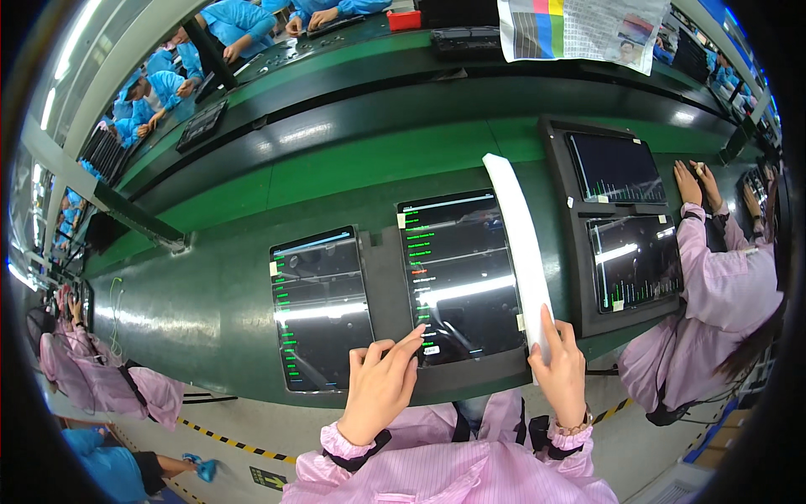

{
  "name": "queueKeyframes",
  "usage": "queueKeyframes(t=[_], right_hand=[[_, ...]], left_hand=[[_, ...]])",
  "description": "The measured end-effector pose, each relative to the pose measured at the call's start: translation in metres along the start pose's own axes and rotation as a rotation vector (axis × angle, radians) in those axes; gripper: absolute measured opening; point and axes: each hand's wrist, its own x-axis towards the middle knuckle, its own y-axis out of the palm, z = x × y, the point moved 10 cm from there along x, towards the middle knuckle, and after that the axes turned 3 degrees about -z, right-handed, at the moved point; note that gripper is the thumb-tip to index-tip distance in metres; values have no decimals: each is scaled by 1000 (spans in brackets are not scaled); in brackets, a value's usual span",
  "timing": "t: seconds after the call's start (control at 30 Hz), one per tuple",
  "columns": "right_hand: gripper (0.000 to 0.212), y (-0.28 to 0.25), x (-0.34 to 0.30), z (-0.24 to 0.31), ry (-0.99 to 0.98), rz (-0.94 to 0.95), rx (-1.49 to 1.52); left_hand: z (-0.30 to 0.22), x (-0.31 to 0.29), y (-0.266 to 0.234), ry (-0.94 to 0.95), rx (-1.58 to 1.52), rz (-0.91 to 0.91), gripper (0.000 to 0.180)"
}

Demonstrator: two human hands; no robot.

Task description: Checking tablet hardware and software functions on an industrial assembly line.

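A tablet (463, 281), its dark screen lined with green text, lies in a black foam tray (388, 290) in front of me. My left hand (382, 386) reaches over its lower left part, index finger stretched to the screen and the other fingers loosely bent, holding nothing. Along the tablet's right edge runs a long white strip (522, 244). My right hand (558, 365) grips the strip's near end between thumb and fingers. To the left, a second tablet (323, 311) with similar green lines lies partly beside the tray.
At the right, another foam tray (583, 315) holds two tablets, and a co-worker in pink (714, 286) sits by it. Behind the green bench (201, 294) runs a dark conveyor edge (336, 130). A printed sheet (579, 34) hangs at the back. A metal post (134, 210) stands left.
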Motion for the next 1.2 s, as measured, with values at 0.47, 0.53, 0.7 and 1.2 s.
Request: queueKeyframes(t=[0.47,0.53,0.7,1.2], right_hand=[[63,7,-4,-1,82,57,92],[62,9,-3,-3,93,57,109],[60,12,-1,0,97,63,64],[47,22,-7,-23,238,24,342]], left_hand=[[63,-33,-66,-281,15,-252,27],[85,-52,-81,-341,67,-317,22],[122,-76,-71,-383,136,-155,27],[194,-135,-109,-632,65,-333,53]])
